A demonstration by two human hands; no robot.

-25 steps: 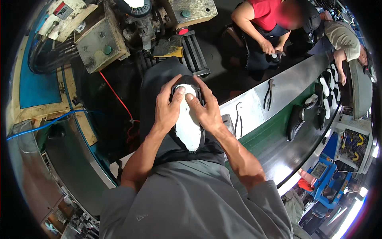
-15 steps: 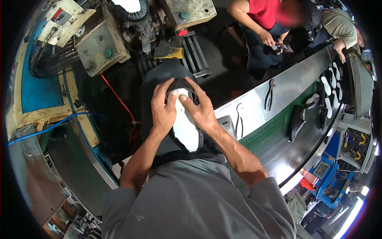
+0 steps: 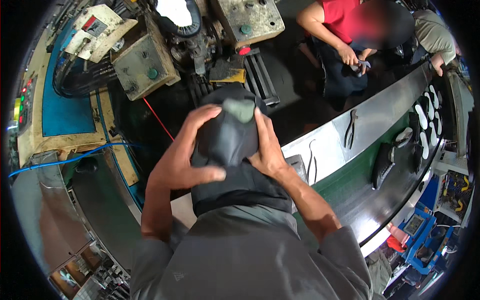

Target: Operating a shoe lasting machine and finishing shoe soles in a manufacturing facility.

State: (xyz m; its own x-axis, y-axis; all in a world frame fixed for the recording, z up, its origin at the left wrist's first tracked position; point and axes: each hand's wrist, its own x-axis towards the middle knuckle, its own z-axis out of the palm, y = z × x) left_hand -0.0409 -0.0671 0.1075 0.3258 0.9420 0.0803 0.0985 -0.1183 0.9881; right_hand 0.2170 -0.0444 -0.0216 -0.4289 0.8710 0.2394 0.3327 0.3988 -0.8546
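Observation:
A black shoe upper with a white sole side (image 3: pixel 227 142), blurred by motion, is held over my lap. Its rounded black surface now faces up, with a pale grey-green patch at the far end. My right hand (image 3: pixel 269 149) grips its right side, fingers along the edge and thumb lower down. On the left, my left hand (image 3: pixel 175 165) is spread in a wide curve; its fingertips reach the far left edge, and the blurred thumb stands apart below the shoe. The white underside is hidden.
Pliers (image 3: pixel 351 129) and a thin hooked tool (image 3: pixel 311 162) lie on the metal ledge (image 3: pixel 385 105) at right. A green conveyor (image 3: pixel 345 185) carries a black shoe (image 3: pixel 383 166) and several white insoles (image 3: pixel 424 145). Machines with control boxes (image 3: pixel 145 65) stand ahead. A co-worker in red (image 3: pixel 340 25) sits far right.
The shoe has been turned over, so its white underside no longer shows. My left hand has swung left and opened, thumb away; my right hand has moved to the shoe's side. The view has shifted slightly.

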